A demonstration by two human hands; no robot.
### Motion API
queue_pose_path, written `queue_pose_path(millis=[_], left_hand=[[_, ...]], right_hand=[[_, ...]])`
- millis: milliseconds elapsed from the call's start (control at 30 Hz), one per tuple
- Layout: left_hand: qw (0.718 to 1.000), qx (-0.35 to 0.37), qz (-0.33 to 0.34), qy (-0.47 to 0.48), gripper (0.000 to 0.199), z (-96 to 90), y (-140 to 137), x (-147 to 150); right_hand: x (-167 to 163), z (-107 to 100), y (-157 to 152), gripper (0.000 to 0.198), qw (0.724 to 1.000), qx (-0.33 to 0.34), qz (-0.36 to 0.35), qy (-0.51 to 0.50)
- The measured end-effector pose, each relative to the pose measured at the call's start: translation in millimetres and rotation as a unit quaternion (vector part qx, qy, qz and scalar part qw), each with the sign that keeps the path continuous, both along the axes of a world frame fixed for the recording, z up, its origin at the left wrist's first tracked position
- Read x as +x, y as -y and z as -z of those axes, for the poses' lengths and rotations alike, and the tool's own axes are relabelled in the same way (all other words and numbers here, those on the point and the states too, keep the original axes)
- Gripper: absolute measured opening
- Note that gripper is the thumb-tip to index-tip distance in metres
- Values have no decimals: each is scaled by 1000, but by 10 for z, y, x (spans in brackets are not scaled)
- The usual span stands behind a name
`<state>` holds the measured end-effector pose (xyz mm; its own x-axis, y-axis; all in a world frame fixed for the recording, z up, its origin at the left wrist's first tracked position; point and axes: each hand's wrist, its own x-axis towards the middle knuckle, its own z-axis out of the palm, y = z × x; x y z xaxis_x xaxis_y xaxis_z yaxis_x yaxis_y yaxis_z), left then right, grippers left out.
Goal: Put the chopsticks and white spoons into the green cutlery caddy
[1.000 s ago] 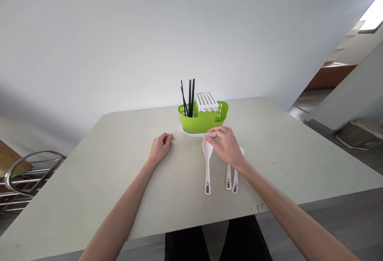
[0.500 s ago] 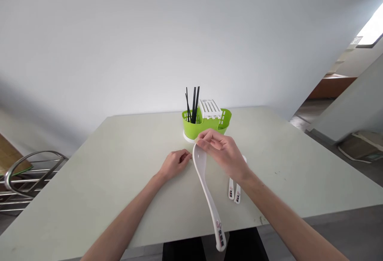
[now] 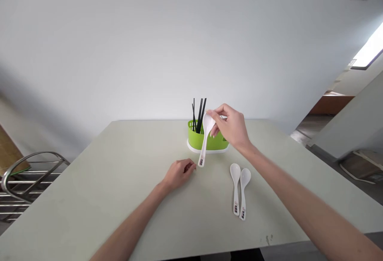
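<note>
My right hand (image 3: pixel 231 126) pinches the bowl end of a white plastic spoon (image 3: pixel 205 141), holding it in the air in front of a green cutlery holder (image 3: pixel 197 140). The spoon's handle hangs down toward the table. Black chopsticks (image 3: pixel 199 114) stand upright in the holder's left part; my hand hides its right part. My left hand (image 3: pixel 179 172) rests on the pale table (image 3: pixel 104 189) with the fingers curled, holding nothing, just left of the spoon's handle tip. Two more white spoons (image 3: pixel 239 189) lie side by side on the table, bowls pointing away from me.
A metal chair frame (image 3: pixel 26 177) stands off the table's left edge. A white wall rises behind the table. To the right the floor drops away toward a doorway and a low white wall (image 3: pixel 350 121).
My right hand picked one spoon up off the table by its bowl and carried it up and away to the holder. My left hand slid a little right. The other spoons are uncovered.
</note>
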<state>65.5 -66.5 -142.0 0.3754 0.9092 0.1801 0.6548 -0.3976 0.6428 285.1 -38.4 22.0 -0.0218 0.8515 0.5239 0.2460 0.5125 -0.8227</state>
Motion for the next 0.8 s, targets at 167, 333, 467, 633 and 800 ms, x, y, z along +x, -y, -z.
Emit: queue_pose_path(millis=[167, 333, 467, 633, 800], left_hand=[[1000, 5, 2, 5, 32, 33, -3, -28], [1000, 3, 3, 2, 31, 27, 4, -24], [1000, 4, 1, -6, 30, 21, 3, -24], [1000, 7, 2, -11, 30, 16, 8, -33], [1000, 6, 8, -13, 28, 3, 24, -31]], right_hand=[[-1, -254, -433, 35, 988, 102, 87, 81], [-78, -305, -698, 23, 937, 191, 167, 242], [-285, -165, -762, 26, 861, 206, 174, 431], [-546, 26, -699, 30, 804, 161, 144, 554], [-653, 97, -651, 28, 803, 122, 116, 572]])
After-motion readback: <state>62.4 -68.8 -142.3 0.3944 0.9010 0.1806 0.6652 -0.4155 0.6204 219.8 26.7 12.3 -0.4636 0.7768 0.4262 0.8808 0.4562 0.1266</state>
